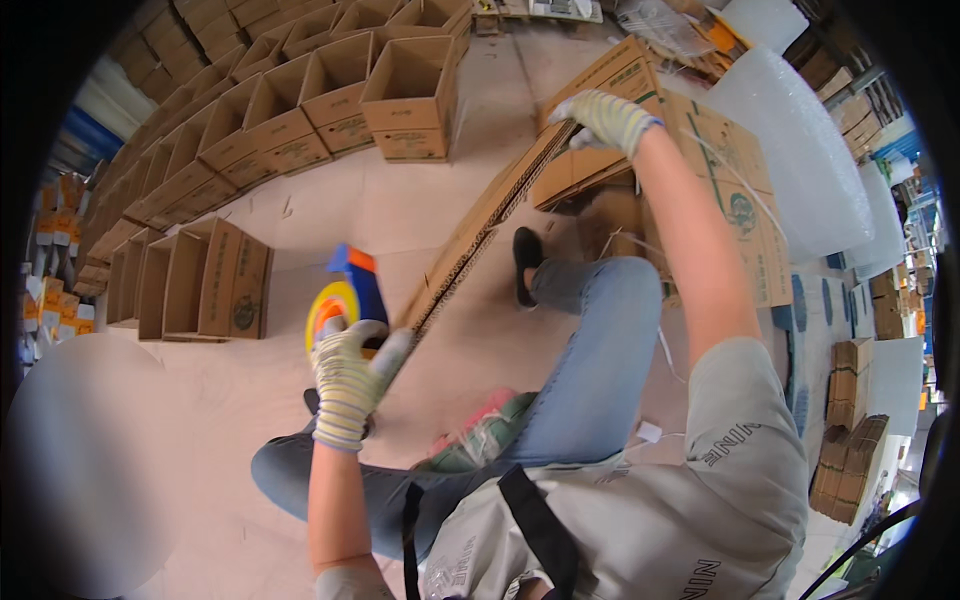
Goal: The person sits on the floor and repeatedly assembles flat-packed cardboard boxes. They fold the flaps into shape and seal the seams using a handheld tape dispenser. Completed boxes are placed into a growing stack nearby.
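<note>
Head view; what do our hands hold?

Our right hand (603, 122) clamps the upper end of the carton (480, 240); our left hand (348, 375) closes around the tape gun (367, 290), its thumb against the carton's lower end.

Where is the carton, then?

It slants between our two hands, above the floor (230, 430); open boxes (407, 112) stand in rows ahead and to our left; bubble wrap (800, 170) bulks to our right.

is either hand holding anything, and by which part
The right hand grips the flattened cardboard by its far end. The left hand holds the tape dispenser, apparently by its near end; whether that hand also grips the cardboard's near end is unclear.
</note>
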Demonstrator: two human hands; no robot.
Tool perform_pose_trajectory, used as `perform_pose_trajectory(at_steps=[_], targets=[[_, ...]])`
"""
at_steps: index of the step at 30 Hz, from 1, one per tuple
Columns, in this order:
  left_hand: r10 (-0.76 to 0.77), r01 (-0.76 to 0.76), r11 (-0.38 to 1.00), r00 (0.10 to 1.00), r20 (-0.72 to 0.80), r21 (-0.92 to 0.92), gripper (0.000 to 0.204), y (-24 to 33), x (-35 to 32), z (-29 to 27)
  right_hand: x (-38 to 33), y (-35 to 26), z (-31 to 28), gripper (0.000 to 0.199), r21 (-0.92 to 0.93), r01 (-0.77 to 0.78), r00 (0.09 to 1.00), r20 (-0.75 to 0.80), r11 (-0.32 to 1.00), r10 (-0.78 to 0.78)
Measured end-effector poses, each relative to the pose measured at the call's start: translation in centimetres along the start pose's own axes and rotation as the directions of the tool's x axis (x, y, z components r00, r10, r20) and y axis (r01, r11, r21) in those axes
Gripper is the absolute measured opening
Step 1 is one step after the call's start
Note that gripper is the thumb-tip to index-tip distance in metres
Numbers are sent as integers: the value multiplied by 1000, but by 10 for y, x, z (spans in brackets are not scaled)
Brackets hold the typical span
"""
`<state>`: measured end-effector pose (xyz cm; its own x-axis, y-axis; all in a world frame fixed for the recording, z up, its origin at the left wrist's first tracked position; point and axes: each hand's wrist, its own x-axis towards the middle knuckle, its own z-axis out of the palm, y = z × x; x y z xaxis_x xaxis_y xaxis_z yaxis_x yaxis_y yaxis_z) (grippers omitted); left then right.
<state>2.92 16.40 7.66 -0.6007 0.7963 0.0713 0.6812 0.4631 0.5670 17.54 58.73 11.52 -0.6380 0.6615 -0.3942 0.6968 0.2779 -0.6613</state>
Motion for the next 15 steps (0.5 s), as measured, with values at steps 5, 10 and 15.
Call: perform_pose_trajectory(at_steps=[5, 10, 15], targets=[[-48, -72, 890, 967, 251, 450, 56, -37, -32, 61, 42, 9, 163, 46, -517, -41, 995, -97, 855, -10], [-321, 229, 920, 906, 275, 318, 56, -57, -16, 62, 12, -11, 274, 79, 467, -102, 774, -518, 878, 365], [-265, 267, 963, 894, 361, 44, 48, -100, -8, 47, 1, -23, 287, 79, 393, -89, 859, -434, 915, 271]])
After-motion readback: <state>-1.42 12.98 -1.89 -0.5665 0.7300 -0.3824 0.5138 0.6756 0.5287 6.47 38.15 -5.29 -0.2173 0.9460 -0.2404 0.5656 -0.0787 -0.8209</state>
